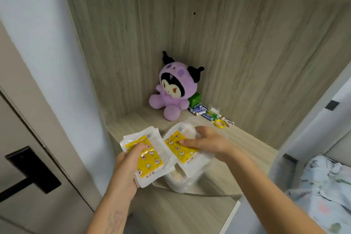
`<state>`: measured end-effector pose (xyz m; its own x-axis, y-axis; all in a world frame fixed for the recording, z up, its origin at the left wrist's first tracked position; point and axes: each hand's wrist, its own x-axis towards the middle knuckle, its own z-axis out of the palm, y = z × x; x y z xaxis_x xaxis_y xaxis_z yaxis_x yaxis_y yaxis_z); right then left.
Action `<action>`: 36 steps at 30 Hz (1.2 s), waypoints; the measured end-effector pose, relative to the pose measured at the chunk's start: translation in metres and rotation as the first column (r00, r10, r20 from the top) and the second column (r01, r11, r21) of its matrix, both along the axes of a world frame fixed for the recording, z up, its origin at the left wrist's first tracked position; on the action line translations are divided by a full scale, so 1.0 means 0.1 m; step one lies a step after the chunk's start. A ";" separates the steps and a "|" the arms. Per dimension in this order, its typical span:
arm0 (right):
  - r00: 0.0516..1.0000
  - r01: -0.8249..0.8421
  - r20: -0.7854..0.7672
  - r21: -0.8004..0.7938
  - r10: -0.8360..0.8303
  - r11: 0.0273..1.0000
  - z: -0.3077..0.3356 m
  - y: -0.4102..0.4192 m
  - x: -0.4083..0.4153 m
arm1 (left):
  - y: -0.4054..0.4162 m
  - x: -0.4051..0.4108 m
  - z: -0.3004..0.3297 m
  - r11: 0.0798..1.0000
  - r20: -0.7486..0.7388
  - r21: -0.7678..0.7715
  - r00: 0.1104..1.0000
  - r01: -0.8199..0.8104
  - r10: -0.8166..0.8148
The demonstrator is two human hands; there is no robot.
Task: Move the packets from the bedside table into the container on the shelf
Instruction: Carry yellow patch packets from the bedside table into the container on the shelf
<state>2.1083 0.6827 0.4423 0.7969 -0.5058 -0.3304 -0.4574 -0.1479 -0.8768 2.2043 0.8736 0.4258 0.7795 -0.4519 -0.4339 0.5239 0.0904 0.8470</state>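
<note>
Nearest the camera, at about 7 o'clock, the left hand grips a fanned stack of packets, thumb curled over the yellow flower-printed face and fingers underneath. Just to its right, near 5 o'clock of the scene's middle, the right hand pinches one more yellow packet, thumb on top, and holds it tilted over the open mouth of the clear plastic container, which sits at the front edge of the wooden shelf. Farther back, at about 12 o'clock from the hands, a purple plush toy sits in the corner. Towards 2 o'clock lie loose batteries and a yellow ring. At 4 o'clock, patterned bedding shows.
</note>
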 end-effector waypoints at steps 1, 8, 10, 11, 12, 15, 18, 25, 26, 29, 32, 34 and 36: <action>0.999 -0.050 -0.014 -0.003 0.050 0.999 -0.04 0.06 0.08 | 0.02 0.05 0.01 1.000 0.002 -0.005 1.000 -0.031 0.031; 0.919 -0.366 -0.298 -0.408 0.257 0.837 -0.11 0.22 0.20 | 0.04 0.23 0.11 0.995 0.014 0.003 0.995 -0.095 0.095; 0.875 -0.447 -0.403 -0.463 0.268 0.765 -0.13 0.16 0.17 | -0.04 0.18 0.14 0.997 0.019 -0.003 0.997 -0.075 0.075; 0.873 -0.455 -0.418 -0.515 0.251 0.726 -0.13 0.12 0.15 | -0.10 0.15 0.15 0.998 0.027 -0.007 0.998 -0.058 0.058; 0.897 -0.417 -0.381 -0.570 0.223 0.708 -0.10 0.08 0.15 | -0.15 0.11 0.17 0.999 0.034 -0.012 0.999 -0.035 0.035; 0.997 -0.067 0.006 -0.291 0.071 0.954 0.08 0.03 0.10 | -0.34 -0.01 0.19 0.999 0.089 -0.013 0.995 0.048 -0.047; 0.987 -0.096 0.141 0.122 0.079 0.988 0.17 0.01 0.06 | -0.51 -0.15 0.20 0.989 0.201 0.013 0.969 0.144 -0.144; 0.986 0.083 0.146 -0.049 -0.075 0.995 0.18 -0.37 -0.05 | -0.59 -0.12 0.07 0.877 0.591 0.429 0.667 0.218 -0.454; 0.987 0.130 0.116 -0.146 -0.113 0.981 0.18 -0.47 -0.05 | -0.57 -0.09 0.01 0.794 0.700 0.605 0.440 0.052 -0.562; 0.990 0.094 -0.044 -0.495 -0.133 0.864 0.15 -0.59 0.04 | -0.51 -0.07 -0.16 0.663 0.680 0.726 0.042 -0.185 -0.732; 0.979 -0.062 -0.192 -0.593 -0.066 0.803 -0.02 -0.55 0.15 | -0.44 -0.09 -0.24 0.621 0.640 0.749 0.009 -0.232 -0.769; 0.970 -0.114 -0.243 -0.554 -0.030 0.824 -0.12 -0.52 0.19 | -0.41 -0.08 -0.26 0.612 0.641 0.736 0.005 -0.289 -0.767; 0.963 -0.156 -0.268 -0.518 0.013 0.841 -0.17 -0.51 0.22 | -0.38 -0.05 -0.28 0.609 0.642 0.741 0.031 -0.282 -0.766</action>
<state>2.1301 0.6317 0.4255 0.7743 -0.5934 -0.2199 -0.6092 -0.6050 -0.5127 2.1989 0.8359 0.3980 0.5680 -0.7839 0.2509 -0.8212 -0.5194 0.2364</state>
